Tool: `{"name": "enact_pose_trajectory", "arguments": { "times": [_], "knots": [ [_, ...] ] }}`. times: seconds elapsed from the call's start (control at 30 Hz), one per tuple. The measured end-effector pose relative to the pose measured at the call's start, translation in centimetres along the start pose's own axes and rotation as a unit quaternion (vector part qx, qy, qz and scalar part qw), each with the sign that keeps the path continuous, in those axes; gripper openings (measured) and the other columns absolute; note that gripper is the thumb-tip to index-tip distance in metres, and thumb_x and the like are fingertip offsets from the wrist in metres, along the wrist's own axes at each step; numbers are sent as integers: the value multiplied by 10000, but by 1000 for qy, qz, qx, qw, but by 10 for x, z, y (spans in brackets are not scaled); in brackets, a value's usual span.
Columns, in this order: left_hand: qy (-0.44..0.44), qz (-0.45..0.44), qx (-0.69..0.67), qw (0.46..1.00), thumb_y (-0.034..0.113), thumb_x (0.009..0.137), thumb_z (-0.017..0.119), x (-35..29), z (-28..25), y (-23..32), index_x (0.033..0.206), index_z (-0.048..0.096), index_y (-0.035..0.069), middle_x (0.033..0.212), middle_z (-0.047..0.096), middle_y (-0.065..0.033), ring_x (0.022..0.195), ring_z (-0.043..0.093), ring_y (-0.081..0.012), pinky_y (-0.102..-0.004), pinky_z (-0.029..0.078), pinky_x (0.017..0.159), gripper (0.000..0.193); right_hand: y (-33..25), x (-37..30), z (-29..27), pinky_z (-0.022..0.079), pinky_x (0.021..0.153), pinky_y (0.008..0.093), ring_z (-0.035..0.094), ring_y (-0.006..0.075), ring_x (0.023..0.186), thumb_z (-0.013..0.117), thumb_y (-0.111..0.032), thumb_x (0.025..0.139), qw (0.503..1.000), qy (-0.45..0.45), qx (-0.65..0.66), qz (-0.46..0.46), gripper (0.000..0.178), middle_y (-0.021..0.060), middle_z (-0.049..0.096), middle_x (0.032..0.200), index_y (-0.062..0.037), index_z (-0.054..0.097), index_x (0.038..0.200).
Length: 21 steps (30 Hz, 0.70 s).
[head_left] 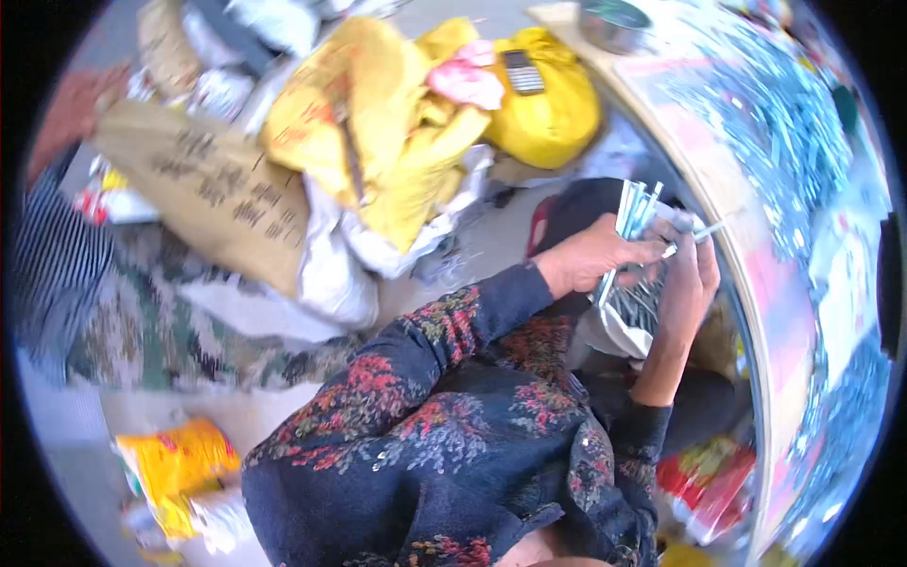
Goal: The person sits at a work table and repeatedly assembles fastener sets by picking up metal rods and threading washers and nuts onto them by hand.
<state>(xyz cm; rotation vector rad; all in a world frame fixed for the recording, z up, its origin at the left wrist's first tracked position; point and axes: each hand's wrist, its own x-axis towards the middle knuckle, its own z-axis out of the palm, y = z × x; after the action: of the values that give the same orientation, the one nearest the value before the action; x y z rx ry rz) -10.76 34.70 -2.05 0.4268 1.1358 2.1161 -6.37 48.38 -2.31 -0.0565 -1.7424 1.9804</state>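
My left hand [592,255] is closed round a small bundle of thin, shiny, pale blue-white sticks [631,213]. They stand roughly upright, poking out above and below the fist. Close beside it, my right hand [693,279] pinches a single thin stick [710,229] that points out toward the table edge. The fingertips of both hands nearly meet, and some of them are blurred. Below the hands, a white bag [619,333] holds more thin grey sticks [642,300]. What exactly the sticks are is too blurred to make out.
A curved-looking table [742,222] runs along the right, heaped with shiny blue-silver sticks [779,123]. A metal bowl [614,26] stands at its far end. Yellow sacks [345,94], a brown sack [213,184] and a keypad device [522,73] lie ahead. Another person's striped sleeve [59,250] shows far left.
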Motion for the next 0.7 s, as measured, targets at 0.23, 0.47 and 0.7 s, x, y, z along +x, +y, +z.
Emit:
{"name": "enact_pose_trajectory", "arguments": {
  "times": [0.23, 0.47, 0.7],
  "knots": [
    [-129, -80, 1, 988, 73, 898, 590, 98, 67, -6, 1128, 583, 47, 946, 629, -31, 773, 620, -96, -181, 440, 513, 232, -62, 31, -86, 454, 761, 281, 570, 120, 856, 575, -186, 912, 974, 135, -177, -35, 275, 60, 646, 956, 18, 615, 1092],
    [-296, -100, 133, 941, 155, 913, 593, 123, 88, -23, 1023, 548, 32, 824, 558, -25, 663, 511, -89, -246, 419, 550, 171, -59, 13, -126, 432, 612, 226, 540, 68, 689, 571, -187, 918, 972, 172, -157, 15, 264, -3, 619, 803, 20, 651, 1062],
    [-261, 258, 430, 824, -31, 698, 568, 157, 5, -55, 813, 624, 42, 755, 566, -77, 725, 566, -246, -345, 446, 679, 148, -25, 59, -100, 437, 728, 272, 530, 86, 804, 539, -229, 921, 968, 117, -201, 94, 294, 29, 601, 810, 29, 651, 1008]
  ]
}}
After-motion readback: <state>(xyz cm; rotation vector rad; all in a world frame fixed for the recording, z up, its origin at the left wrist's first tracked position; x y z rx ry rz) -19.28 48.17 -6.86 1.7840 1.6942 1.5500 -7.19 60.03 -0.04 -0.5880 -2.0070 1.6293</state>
